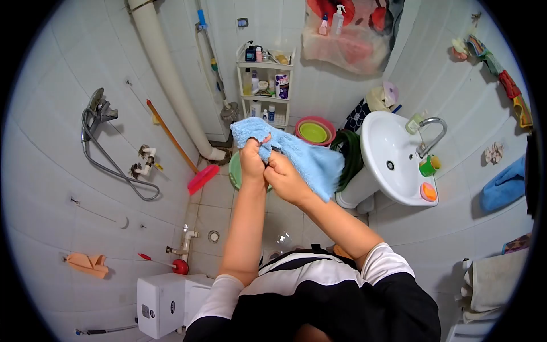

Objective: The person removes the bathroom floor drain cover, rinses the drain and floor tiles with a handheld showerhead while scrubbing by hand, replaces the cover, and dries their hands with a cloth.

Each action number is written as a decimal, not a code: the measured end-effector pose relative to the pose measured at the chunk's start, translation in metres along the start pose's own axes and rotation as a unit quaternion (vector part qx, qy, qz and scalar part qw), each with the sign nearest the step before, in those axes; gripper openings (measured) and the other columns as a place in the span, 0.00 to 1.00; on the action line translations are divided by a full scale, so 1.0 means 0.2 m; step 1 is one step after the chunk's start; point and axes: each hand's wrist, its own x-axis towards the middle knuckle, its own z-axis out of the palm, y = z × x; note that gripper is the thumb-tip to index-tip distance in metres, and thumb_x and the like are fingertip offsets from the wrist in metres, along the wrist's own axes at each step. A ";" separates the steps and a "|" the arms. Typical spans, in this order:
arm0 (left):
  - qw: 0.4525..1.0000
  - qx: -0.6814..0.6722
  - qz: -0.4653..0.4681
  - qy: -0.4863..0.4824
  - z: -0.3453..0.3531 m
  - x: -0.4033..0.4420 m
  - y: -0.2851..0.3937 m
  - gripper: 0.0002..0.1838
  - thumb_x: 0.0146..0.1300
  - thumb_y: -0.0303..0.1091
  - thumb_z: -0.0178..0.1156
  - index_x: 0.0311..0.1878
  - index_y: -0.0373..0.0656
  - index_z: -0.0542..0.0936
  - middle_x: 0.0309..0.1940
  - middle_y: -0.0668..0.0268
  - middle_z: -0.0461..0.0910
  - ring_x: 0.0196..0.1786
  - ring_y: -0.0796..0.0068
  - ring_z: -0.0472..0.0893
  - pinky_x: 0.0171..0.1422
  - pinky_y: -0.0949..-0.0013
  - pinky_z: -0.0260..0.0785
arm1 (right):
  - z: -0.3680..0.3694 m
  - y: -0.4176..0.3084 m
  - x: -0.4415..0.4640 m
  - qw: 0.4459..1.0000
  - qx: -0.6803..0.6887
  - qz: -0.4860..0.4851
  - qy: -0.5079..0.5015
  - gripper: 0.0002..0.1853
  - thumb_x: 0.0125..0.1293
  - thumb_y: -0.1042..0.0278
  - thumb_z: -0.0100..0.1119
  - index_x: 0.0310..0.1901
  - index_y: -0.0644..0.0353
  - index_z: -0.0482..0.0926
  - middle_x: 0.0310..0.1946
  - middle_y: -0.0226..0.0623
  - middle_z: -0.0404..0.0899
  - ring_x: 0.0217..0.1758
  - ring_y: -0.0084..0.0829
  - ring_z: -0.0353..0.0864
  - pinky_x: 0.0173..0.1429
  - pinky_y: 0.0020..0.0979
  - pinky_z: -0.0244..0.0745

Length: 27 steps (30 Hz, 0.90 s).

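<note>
A fluffy light-blue towel (316,162) is bunched between my two hands in the middle of the head view. My left hand (252,162) is closed around its gathered part, with the thumb upward. Right beside it, my right hand (285,178) is also closed on the cloth, the two fists touching. One end of the towel spreads above my left hand, and the other hangs down to the right behind my right wrist. Below my hands, a green basin (235,170) on the floor is mostly hidden.
To the right is a white washbasin (373,154) with a chrome faucet (436,137). A shelf rack (265,65) with bottles stands at the back, near a pink basin (327,122). A pink broom (203,179) leans left; a toilet tank (160,302) sits lower left.
</note>
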 end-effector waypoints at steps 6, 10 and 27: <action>0.981 0.140 0.114 -0.071 0.01 0.04 0.05 0.15 0.63 0.45 0.50 0.40 0.43 0.74 0.34 0.63 0.77 0.35 0.69 0.78 0.41 0.66 0.72 | -0.03 -0.24 -0.04 0.974 -0.213 -0.070 -0.030 0.24 0.56 0.74 0.55 0.57 0.67 0.68 0.47 0.36 0.74 0.54 0.27 0.70 0.61 0.28 0.62; 0.991 -0.036 0.087 -0.094 0.08 -0.01 0.18 0.23 0.63 0.51 0.49 0.50 0.42 0.73 0.45 0.59 0.78 0.47 0.62 0.78 0.56 0.58 0.70 | -0.12 -0.54 -0.02 0.978 -0.139 -0.115 -0.110 0.17 0.59 0.73 0.57 0.50 0.69 0.76 0.47 0.45 0.79 0.52 0.37 0.78 0.56 0.33 0.71; 0.957 -0.143 -0.235 -0.095 0.24 -0.47 -0.20 0.29 0.65 0.55 0.43 0.61 0.44 0.67 0.60 0.62 0.69 0.62 0.61 0.69 0.67 0.56 0.61 | -0.20 -0.35 0.51 0.955 -0.058 -0.222 0.186 0.10 0.59 0.73 0.53 0.41 0.62 0.79 0.35 0.33 0.81 0.34 0.21 0.79 0.39 0.23 0.74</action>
